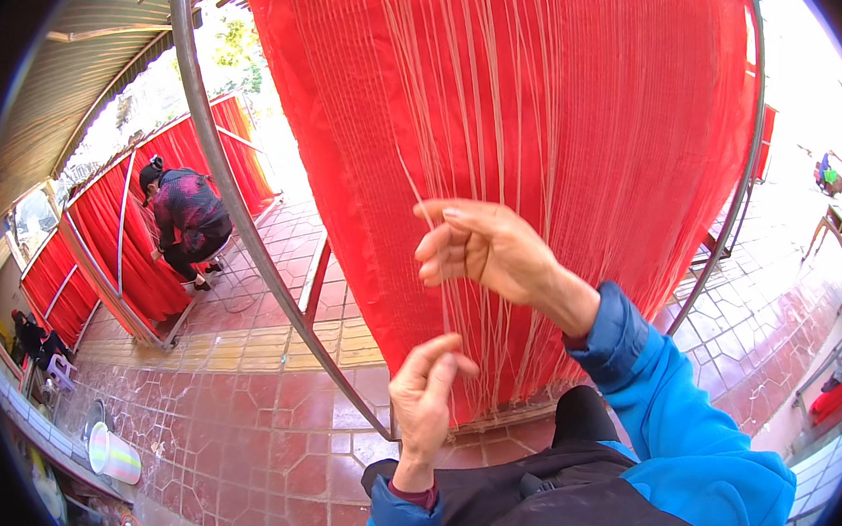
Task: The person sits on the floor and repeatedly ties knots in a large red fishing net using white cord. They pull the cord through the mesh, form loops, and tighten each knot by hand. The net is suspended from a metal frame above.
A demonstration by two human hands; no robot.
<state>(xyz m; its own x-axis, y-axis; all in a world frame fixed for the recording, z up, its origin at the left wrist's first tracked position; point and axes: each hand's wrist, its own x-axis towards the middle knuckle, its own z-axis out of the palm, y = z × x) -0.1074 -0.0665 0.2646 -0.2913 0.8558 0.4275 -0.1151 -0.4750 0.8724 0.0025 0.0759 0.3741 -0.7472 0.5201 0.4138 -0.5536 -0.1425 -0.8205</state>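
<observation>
A tall red cloth panel (pixel 348 171) stands before me, with many pale threads (pixel 495 95) hanging down its front. My right hand (pixel 492 249) is raised at mid-height, palm partly toward me and fingers bent. One slanting strand meets its fingertips, out of line with the others. Lower and to the left, my left hand (pixel 424 393) is closed, thumb pressed against curled fingers. A thin strand runs down to it from between the hands. The exact grip of both hands on the fine strands is partly hidden by the fingers.
Dark metal frame bars (pixel 233 178) flank the panel. At the left, a seated person (pixel 187 215) bends toward another red panel (pixel 135 242). A pale bucket (pixel 113 453) stands on the tiled floor (pixel 250 466). A wooden table (pixel 839 233) is at the right.
</observation>
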